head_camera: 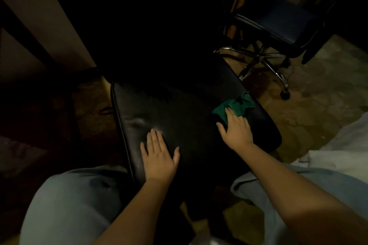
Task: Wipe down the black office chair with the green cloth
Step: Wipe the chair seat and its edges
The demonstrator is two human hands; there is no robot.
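Pressing green cloth (238, 105) — under right hand (237, 131), fingers flat | left hand (159, 155) flat on chair (189, 109)

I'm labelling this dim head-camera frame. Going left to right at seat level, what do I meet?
left hand flat on the black chair seat → right hand on the green cloth → caster of the second chair
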